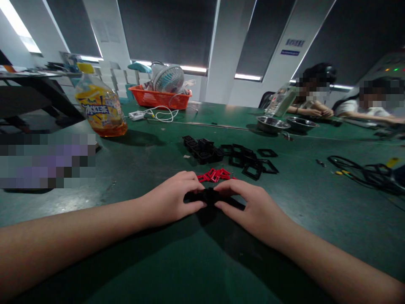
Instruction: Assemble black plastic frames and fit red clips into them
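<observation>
My left hand [177,196] and my right hand [247,200] meet low over the green table [145,257], thumbs and fingers pinched from both sides on a small black part [210,196]. Its exact kind is too dark to make out. Just beyond the fingertips lies a little heap of red plastic frames [215,175]. Behind it sit several black block-like parts [204,150], bunched together. To their right, flat black square frames [249,160] overlap in a loose pile.
A drink bottle [99,103] stands at the left, near a pixelated flat object [47,162]. An orange basket [163,97] holding a fan is at the back, with a white cable [161,114]. Metal bowls [272,124] and black cables [360,171] lie rightward; two people sit beyond.
</observation>
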`<state>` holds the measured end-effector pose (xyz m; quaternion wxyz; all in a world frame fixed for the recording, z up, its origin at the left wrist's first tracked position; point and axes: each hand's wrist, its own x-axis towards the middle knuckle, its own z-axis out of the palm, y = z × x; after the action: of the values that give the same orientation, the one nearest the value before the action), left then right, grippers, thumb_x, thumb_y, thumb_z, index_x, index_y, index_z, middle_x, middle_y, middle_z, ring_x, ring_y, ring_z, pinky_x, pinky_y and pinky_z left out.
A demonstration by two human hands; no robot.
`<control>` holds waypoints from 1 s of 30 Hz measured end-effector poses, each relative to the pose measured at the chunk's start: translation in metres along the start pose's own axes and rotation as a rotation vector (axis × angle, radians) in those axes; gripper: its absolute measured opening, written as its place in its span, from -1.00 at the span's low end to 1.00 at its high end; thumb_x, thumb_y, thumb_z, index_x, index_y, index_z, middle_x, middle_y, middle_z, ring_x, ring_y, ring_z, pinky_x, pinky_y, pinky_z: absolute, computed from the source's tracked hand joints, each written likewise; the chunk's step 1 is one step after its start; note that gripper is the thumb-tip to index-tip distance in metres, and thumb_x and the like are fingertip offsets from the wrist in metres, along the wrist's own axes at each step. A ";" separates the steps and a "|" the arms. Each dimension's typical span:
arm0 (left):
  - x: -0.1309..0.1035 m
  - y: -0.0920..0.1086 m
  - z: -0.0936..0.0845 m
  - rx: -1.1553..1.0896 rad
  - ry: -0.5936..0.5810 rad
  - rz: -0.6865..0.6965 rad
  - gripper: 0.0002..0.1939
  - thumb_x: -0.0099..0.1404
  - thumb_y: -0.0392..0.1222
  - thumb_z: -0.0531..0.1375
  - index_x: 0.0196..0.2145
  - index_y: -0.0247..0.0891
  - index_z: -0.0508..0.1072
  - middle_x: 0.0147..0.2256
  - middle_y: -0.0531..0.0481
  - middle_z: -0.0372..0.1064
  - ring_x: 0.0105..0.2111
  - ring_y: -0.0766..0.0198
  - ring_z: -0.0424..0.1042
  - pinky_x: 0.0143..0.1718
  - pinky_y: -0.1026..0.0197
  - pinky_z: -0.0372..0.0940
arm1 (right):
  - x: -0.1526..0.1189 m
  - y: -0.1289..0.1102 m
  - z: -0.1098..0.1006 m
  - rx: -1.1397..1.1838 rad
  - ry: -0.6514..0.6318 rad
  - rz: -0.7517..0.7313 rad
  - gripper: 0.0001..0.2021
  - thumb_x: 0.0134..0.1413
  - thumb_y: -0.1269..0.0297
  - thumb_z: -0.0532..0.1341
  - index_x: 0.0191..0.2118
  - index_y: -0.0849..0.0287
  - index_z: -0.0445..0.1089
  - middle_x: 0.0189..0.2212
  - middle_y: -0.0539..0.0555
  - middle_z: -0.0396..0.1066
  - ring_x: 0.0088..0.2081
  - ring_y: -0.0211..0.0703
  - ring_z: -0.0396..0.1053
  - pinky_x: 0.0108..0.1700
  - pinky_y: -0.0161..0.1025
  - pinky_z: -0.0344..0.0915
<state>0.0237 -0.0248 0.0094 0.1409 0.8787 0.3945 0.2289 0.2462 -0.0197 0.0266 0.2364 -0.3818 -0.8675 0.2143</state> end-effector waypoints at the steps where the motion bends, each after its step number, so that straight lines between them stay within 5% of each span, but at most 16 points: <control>1: 0.000 0.000 0.000 0.010 0.002 -0.004 -0.90 0.27 -0.26 0.27 -0.24 -0.29 0.51 -0.26 -0.07 0.42 -0.20 0.14 0.40 -0.16 0.13 0.34 | 0.000 0.000 0.000 0.001 -0.001 0.005 -0.83 0.06 0.47 0.29 -0.19 0.16 0.45 -0.25 0.04 0.54 -0.19 -0.15 0.49 -0.10 -0.19 0.40; 30: -0.003 0.001 0.001 -0.047 -0.055 0.021 -0.87 0.26 -0.21 0.28 -0.21 -0.22 0.55 -0.25 -0.04 0.44 -0.17 0.14 0.38 -0.09 0.09 0.30 | -0.007 -0.005 -0.008 -0.003 -0.080 -0.026 -0.83 0.05 0.43 0.30 -0.19 0.19 0.45 -0.27 0.04 0.53 -0.24 -0.19 0.48 -0.16 -0.26 0.38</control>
<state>0.0232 -0.0277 0.0086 0.1698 0.8852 0.3757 0.2154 0.2523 -0.0266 0.0339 0.2037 -0.3622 -0.8814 0.2249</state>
